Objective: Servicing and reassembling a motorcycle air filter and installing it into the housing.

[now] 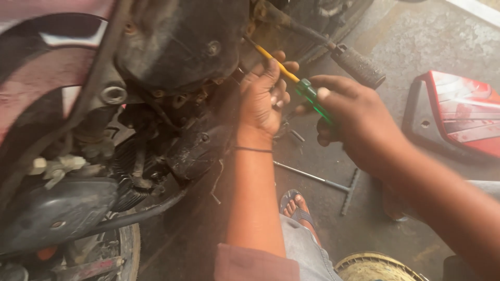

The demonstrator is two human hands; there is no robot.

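The right hand holds a screwdriver by its green handle, the fingers closed around it. The yellow shaft points up and to the left, toward the underside of the motorcycle engine. The left hand is at the shaft, near the tip; its fingers are curled and pressed together around the shaft, it seems to guide it. The tip itself is hidden behind the engine parts, so I cannot tell if it sits in a screw.

I think the main risk is a slip. The shaft goes in at a slant and the tip cannot be seen, so if the right hand pushes or turns hard, the tip may jump out and hit the left fingers, which are very close to it. The footrest is just above the right hand and the knuckles may knock on it.

Both forearms reach forward from the lower right, the left one almost straight, wrist bent slightly back. The right wrist is turned inward. On the floor between the arms lies a T-shaped wrench, and a red panel lies to the right, well apart.
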